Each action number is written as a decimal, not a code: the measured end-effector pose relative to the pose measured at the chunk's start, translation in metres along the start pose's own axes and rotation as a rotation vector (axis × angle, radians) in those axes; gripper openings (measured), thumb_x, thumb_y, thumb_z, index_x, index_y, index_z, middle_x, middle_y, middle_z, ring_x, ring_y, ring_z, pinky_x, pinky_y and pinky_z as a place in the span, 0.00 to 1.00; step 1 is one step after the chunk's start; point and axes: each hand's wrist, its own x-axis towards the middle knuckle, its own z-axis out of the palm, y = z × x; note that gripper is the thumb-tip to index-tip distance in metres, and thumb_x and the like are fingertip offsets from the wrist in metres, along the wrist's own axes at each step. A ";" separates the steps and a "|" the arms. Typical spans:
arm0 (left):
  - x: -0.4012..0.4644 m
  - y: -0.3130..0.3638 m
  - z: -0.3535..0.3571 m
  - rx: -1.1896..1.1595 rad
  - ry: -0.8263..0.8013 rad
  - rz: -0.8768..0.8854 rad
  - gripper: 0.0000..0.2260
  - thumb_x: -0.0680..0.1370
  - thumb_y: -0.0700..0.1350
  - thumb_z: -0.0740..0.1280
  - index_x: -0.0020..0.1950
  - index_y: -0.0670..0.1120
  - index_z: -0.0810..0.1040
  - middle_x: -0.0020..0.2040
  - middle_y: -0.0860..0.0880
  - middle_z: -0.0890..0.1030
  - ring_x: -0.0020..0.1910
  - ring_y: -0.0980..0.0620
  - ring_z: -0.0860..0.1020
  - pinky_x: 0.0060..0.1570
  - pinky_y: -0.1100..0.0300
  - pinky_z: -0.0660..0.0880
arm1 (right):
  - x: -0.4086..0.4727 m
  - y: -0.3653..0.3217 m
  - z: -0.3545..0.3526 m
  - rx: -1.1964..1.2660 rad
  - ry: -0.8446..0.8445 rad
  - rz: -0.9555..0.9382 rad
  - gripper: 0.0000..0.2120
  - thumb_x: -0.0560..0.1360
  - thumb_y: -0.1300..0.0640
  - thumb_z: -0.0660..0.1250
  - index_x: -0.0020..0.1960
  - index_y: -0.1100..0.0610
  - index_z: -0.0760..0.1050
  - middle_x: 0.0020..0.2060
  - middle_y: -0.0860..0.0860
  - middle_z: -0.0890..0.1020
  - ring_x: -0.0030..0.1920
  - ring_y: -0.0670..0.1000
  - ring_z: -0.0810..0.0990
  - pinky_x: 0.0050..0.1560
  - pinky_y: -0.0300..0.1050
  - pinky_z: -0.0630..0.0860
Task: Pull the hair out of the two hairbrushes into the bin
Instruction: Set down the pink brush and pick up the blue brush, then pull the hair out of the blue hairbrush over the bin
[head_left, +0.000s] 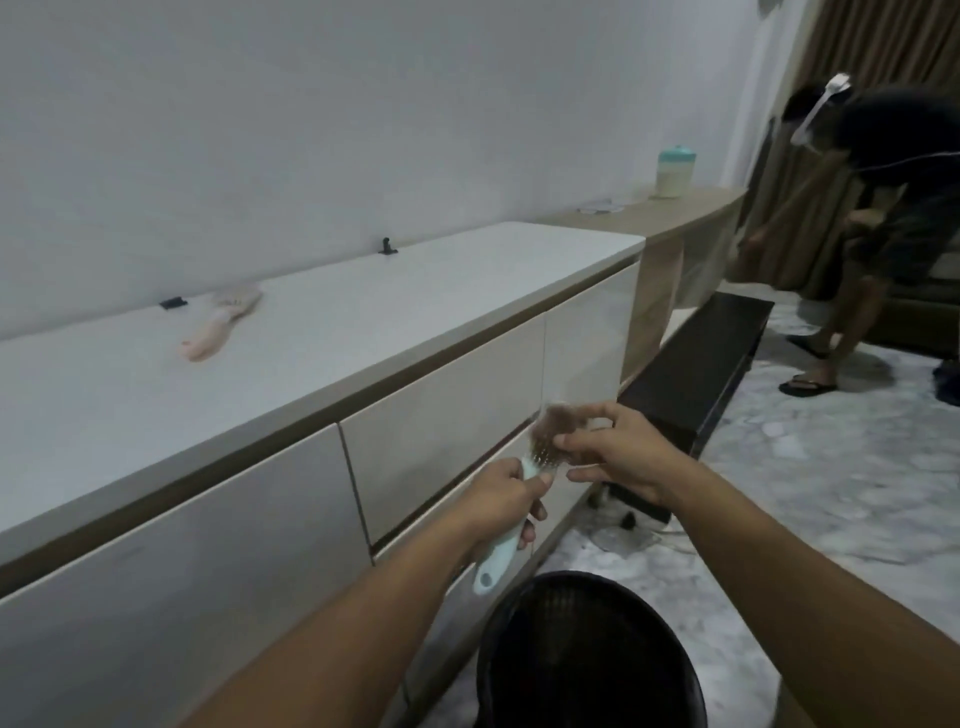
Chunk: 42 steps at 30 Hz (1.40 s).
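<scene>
My left hand (501, 501) grips the handle of a light blue hairbrush (496, 564), held above the black mesh bin (592, 654) on the floor. A brown clump of hair (558, 423) sits in the brush's bristles. My right hand (618, 452) pinches that hair at the brush head with thumb and fingers. A second, pink hairbrush (218, 322) lies on the white cabinet top (363, 322), far to the left of both hands.
The long white cabinet with drawers (441, 415) runs along my left. A dark low bench (696, 358) stands ahead. A person (878, 234) bends over at the right by brown curtains. A teal-lidded jar (674, 171) stands on a wooden shelf.
</scene>
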 end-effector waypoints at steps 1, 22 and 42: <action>0.004 -0.011 0.006 0.011 0.002 -0.010 0.09 0.82 0.46 0.64 0.46 0.42 0.70 0.36 0.44 0.76 0.20 0.52 0.71 0.21 0.63 0.68 | 0.000 0.013 -0.004 -0.030 0.009 0.003 0.25 0.67 0.63 0.77 0.61 0.57 0.72 0.48 0.61 0.82 0.48 0.58 0.84 0.47 0.54 0.83; 0.029 -0.092 0.064 0.213 0.089 -0.089 0.18 0.78 0.56 0.67 0.35 0.45 0.74 0.28 0.44 0.79 0.17 0.50 0.70 0.19 0.64 0.65 | 0.007 0.103 -0.042 -0.863 0.080 -0.198 0.23 0.70 0.66 0.70 0.62 0.49 0.79 0.51 0.50 0.76 0.52 0.53 0.77 0.53 0.46 0.77; 0.031 -0.100 0.077 0.288 0.065 -0.136 0.18 0.77 0.56 0.68 0.35 0.43 0.75 0.28 0.44 0.77 0.17 0.50 0.71 0.20 0.65 0.66 | 0.001 0.132 -0.056 -0.918 -0.013 -0.257 0.21 0.69 0.61 0.72 0.60 0.47 0.80 0.52 0.51 0.80 0.50 0.49 0.79 0.53 0.42 0.75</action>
